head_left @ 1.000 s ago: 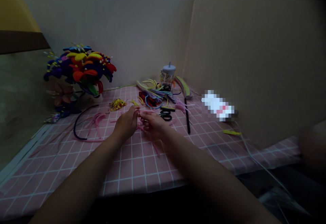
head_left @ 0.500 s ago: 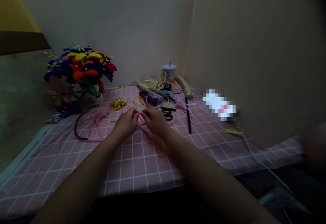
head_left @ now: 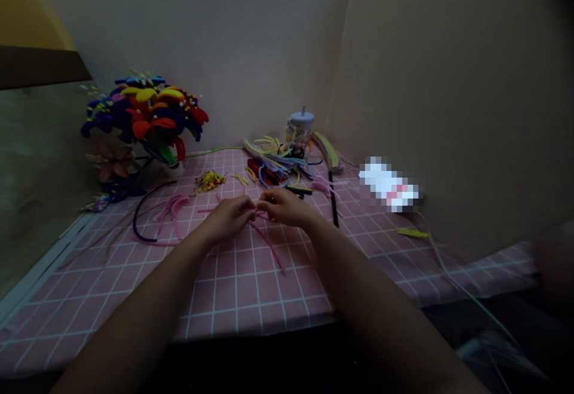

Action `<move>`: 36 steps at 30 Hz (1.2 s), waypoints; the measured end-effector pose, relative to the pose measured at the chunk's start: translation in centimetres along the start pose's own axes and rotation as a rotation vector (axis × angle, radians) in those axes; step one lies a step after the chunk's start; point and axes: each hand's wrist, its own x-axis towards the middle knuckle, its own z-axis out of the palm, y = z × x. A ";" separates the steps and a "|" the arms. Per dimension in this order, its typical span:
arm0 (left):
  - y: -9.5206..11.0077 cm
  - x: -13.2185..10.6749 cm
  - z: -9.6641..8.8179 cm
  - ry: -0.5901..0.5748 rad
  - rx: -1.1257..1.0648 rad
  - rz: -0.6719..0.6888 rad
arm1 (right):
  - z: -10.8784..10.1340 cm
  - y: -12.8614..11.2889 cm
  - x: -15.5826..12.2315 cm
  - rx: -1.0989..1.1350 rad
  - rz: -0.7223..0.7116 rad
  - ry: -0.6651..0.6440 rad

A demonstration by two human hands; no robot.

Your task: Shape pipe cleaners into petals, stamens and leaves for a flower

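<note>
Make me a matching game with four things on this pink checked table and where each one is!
Things:
1. flower bunch
2. lidded cup
3. long pink pipe cleaner
4. yellow strip

Places:
A. pinched between the left hand and the right hand
B. far left end of the table
C. at the back, just behind the colourful pile of pipe cleaners
D. lying alone on the right side

Pairs: 1-B, 2-C, 3-A, 4-D
</note>
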 end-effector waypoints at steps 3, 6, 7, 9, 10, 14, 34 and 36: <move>0.4 0.0 0.2 0.045 0.042 0.015 | -0.2 0.1 -0.2 0.223 0.153 -0.064; 0.7 -0.2 0.3 0.025 0.047 0.070 | -0.7 0.1 -0.5 0.450 0.271 -0.162; 0.9 -0.3 0.3 0.024 0.036 0.089 | -0.8 0.1 -0.6 0.529 0.303 -0.189; 1.0 -0.3 0.4 0.043 -0.036 0.113 | -1.0 0.1 -0.8 0.670 0.342 -0.237; 1.0 -0.3 0.4 0.052 -0.114 0.111 | -1.0 0.0 -0.8 0.729 0.343 -0.257; 1.0 0.0 0.8 0.068 -0.577 -0.021 | -0.4 -0.4 -0.7 0.882 0.275 -0.237; 0.2 0.1 1.0 0.387 -0.090 -0.011 | 2.4 0.2 0.5 0.605 0.194 0.139; 0.3 0.0 0.7 0.335 -0.255 -0.049 | 2.0 0.3 0.4 0.624 0.140 0.082</move>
